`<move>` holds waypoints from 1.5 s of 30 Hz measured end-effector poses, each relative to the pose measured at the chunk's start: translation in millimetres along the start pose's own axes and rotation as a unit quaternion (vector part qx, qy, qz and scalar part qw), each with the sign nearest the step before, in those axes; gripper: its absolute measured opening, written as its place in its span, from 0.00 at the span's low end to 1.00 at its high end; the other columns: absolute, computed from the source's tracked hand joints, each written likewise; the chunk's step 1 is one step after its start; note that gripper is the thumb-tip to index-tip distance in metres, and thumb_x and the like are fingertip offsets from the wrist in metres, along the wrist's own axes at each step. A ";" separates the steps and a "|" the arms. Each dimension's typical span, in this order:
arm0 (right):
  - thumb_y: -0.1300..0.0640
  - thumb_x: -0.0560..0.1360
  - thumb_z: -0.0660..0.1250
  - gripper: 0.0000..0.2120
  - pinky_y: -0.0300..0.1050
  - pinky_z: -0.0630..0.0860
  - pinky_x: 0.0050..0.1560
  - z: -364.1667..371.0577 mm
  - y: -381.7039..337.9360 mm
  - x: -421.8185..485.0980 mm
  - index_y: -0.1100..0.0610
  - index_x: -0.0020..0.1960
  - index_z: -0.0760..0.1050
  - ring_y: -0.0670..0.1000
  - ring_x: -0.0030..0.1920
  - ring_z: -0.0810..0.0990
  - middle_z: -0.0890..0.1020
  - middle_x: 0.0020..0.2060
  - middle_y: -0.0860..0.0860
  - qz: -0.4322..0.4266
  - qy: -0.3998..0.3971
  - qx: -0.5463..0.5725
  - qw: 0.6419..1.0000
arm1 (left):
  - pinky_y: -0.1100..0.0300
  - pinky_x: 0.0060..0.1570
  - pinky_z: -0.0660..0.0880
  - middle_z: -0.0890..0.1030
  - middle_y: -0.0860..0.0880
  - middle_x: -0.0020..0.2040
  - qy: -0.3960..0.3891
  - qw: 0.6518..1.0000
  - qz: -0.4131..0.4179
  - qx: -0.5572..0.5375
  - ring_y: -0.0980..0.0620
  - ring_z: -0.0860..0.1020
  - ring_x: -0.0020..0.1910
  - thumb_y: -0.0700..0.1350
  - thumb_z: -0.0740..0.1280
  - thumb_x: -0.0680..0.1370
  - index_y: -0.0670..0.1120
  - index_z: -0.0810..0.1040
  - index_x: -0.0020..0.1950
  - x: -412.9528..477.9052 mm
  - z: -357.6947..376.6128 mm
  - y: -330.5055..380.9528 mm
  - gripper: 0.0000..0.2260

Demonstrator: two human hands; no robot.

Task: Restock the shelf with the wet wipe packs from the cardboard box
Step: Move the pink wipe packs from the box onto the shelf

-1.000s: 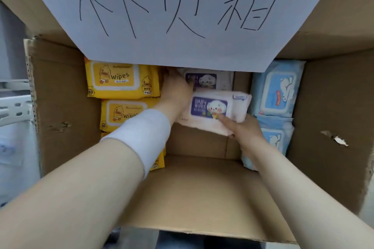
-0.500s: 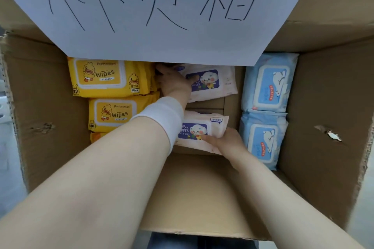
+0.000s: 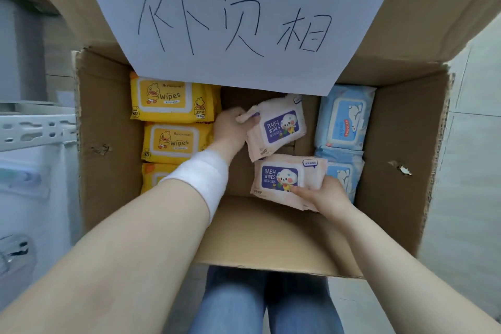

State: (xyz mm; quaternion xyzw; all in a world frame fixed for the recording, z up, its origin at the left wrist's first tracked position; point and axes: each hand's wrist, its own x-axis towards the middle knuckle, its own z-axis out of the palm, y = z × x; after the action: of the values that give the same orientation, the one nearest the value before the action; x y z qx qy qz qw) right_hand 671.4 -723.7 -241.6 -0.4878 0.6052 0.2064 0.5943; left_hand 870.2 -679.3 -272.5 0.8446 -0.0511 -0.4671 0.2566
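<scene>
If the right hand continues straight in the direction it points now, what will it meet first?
The right hand, gripping a pink pack, points up and left in the picture. Its pack would probably meet the other pink pack, held by the left hand. Their edges look close, but depth is unclear.

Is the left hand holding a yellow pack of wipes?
No, the left hand grips a pink pack; the yellow packs lie stacked beside it in the box.
</scene>
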 end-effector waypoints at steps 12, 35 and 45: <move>0.59 0.70 0.73 0.13 0.44 0.78 0.45 -48.6 9.0 -121.9 0.56 0.53 0.75 0.47 0.42 0.79 0.81 0.44 0.50 -0.069 -0.006 0.009 0.998 | 0.70 0.30 0.68 0.73 0.53 0.32 0.195 0.944 0.089 -0.250 0.63 0.72 0.29 0.41 0.69 0.75 0.48 0.67 0.33 -187.7 -85.9 -14.6 0.14; 0.39 0.49 0.79 0.33 0.30 0.77 0.31 166.1 -106.8 -596.8 0.54 0.48 0.77 0.44 0.37 0.83 0.85 0.35 0.46 -0.528 -0.319 -0.196 0.762 | 0.68 0.46 0.73 0.79 0.59 0.42 0.745 0.541 0.218 -0.325 0.69 0.76 0.38 0.42 0.68 0.75 0.56 0.73 0.41 -760.1 -378.7 -199.3 0.09; 0.58 0.69 0.73 0.19 0.41 0.81 0.43 365.9 -78.8 -665.7 0.62 0.57 0.75 0.52 0.43 0.81 0.82 0.47 0.55 -0.508 -0.369 -0.214 0.748 | 0.55 0.47 0.77 0.80 0.53 0.42 0.789 0.452 0.054 -0.412 0.52 0.77 0.42 0.46 0.68 0.74 0.55 0.74 0.39 -842.7 -433.6 -422.8 0.06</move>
State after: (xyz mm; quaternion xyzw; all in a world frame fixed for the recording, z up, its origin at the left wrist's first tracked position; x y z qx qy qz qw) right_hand 805.4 -225.0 321.0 -0.7233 -0.0590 0.1620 0.6687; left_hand 688.4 127.7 354.1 0.6419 0.3261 0.4481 0.5299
